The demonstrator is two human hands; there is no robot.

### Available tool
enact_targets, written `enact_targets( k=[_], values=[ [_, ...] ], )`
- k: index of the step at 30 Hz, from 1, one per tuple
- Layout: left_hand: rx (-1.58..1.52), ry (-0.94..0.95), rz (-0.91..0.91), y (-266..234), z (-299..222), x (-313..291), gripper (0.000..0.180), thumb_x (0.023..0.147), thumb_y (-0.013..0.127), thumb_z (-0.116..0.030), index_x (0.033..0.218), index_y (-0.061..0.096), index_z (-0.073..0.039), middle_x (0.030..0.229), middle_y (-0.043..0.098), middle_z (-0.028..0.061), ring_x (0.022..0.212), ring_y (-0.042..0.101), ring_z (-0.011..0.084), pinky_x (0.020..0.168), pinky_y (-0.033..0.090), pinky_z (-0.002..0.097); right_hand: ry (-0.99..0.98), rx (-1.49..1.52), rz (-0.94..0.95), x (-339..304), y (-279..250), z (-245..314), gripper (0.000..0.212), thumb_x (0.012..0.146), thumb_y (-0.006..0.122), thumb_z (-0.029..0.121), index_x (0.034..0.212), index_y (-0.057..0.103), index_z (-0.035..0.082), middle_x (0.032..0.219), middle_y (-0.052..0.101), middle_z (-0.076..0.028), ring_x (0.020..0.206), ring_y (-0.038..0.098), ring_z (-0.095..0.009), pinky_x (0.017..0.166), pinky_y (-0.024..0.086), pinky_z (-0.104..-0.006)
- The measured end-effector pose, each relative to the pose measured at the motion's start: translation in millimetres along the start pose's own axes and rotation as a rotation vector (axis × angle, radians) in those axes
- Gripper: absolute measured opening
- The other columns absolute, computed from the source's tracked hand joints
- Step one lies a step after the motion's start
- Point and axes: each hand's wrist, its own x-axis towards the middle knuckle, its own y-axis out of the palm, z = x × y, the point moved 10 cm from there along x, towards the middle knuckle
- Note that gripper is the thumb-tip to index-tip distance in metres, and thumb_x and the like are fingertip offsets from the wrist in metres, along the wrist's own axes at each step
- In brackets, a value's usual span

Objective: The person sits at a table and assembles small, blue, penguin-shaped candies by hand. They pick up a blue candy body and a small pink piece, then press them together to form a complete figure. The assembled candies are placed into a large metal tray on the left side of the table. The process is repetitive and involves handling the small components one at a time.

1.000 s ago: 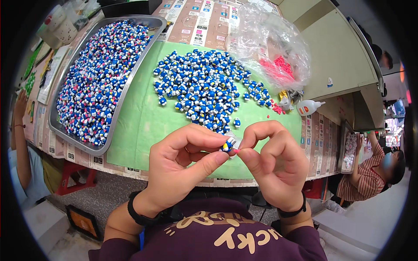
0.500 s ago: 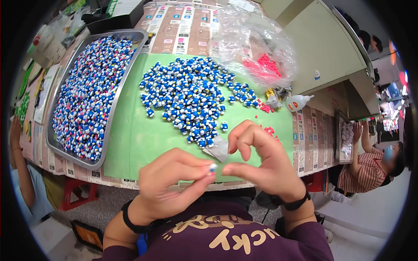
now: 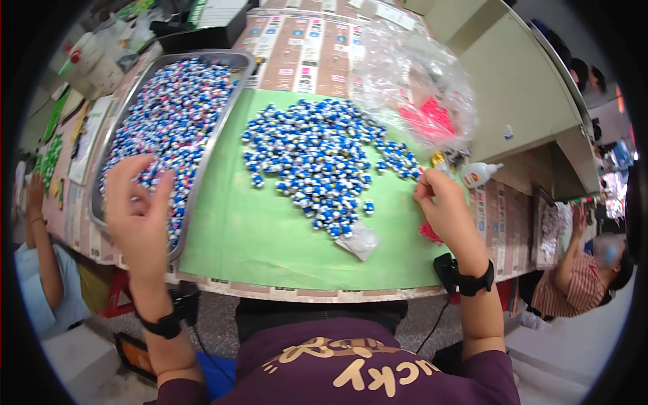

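Over the near part of the metal tray [image 3: 210, 158] at the left is my left hand [image 3: 137, 219], its thumb and forefinger apart and no piece visible in it. Small blue-and-white figurines [image 3: 169, 108], some with pink spots, fill that tray. My right hand [image 3: 449, 209] has its fingertips pinched together above the green mat [image 3: 283, 250], on the right; whatever they hold is hidden. Just below it lie small pink pieces [image 3: 430, 233]. A big pile of blue-and-white figurines [image 3: 307, 152] spreads between my hands, with a crumpled white wrapper [image 3: 362, 243] at its near end.
A clear plastic bag [image 3: 415, 74] with bright pink pieces [image 3: 433, 118] lies at the far right. Near it is a white squeeze bottle [image 3: 478, 174] on its side. A pale cabinet [image 3: 520, 88] borders the right. People sit on both sides.
My hands have moved apart. The left, which pinched a small figurine in front of me, has gone left over the tray; the figurine no longer shows. The right has moved right and its fingers have closed.
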Motion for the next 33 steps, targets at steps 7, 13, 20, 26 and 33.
enact_targets(
  k=[7, 13, 20, 26, 33],
  values=[
    [-0.062, 0.149, 0.463, 102.3, -37.8, -35.1, 0.021, 0.081, 0.07, -0.002, 0.101, 0.063, -0.003, 0.1, 0.059, 0.0117, 0.085, 0.062, 0.0303, 0.068, 0.05, 0.0382, -0.054, 0.061, 0.114, -14.0, 11.7, 19.4, 0.013, 0.077, 0.058, -0.008, 0.082, 0.049, -0.001, 0.077, 0.054, -0.016, 0.072, 0.057, -0.033, 0.065, 0.045, -0.0387],
    [0.051, 0.099, 0.54, 121.5, -23.7, -36.4, 0.02, 0.078, 0.07, 0.004, 0.097, 0.063, 0.001, 0.093, 0.057, 0.0103, 0.077, 0.062, 0.0209, 0.063, 0.052, 0.0304, -0.098, -0.001, 0.037, -21.6, 1.4, 33.0, 0.012, 0.076, 0.059, -0.007, 0.08, 0.05, 0.001, 0.076, 0.054, -0.015, 0.074, 0.055, -0.035, 0.068, 0.045, -0.0418],
    [0.065, 0.039, 0.536, 115.6, -16.9, -33.2, 0.015, 0.078, 0.066, 0.006, 0.092, 0.062, 0.001, 0.09, 0.058, 0.0094, 0.073, 0.064, 0.0184, 0.062, 0.053, 0.0279, -0.093, -0.019, 0.078, -20.3, 5.8, 25.2, 0.012, 0.076, 0.059, -0.006, 0.08, 0.051, 0.001, 0.076, 0.056, -0.015, 0.074, 0.057, -0.035, 0.067, 0.045, -0.0427],
    [-0.675, -0.262, 0.658, 104.8, -56.1, -55.9, 0.02, 0.084, 0.063, 0.007, 0.101, 0.07, -0.001, 0.1, 0.06, 0.005, 0.085, 0.065, 0.0129, 0.071, 0.057, 0.0242, -0.219, 0.169, 0.035, -23.9, -11.0, 67.0, 0.019, 0.072, 0.065, -0.006, 0.084, 0.053, 0.002, 0.084, 0.061, -0.012, 0.079, 0.06, -0.03, 0.072, 0.047, -0.0381],
    [-1.192, -0.495, 0.997, 136.7, -107.7, -94.4, 0.011, 0.087, 0.066, 0.004, 0.098, 0.069, 0.005, 0.1, 0.06, 0.0101, 0.082, 0.064, 0.0157, 0.068, 0.058, 0.0271, -0.65, 0.245, 0.009, -38.3, -23.8, 171.5, 0.026, 0.064, 0.067, -0.008, 0.082, 0.054, 0.006, 0.095, 0.063, -0.01, 0.078, 0.06, -0.025, 0.073, 0.047, -0.0356]
  ],
)
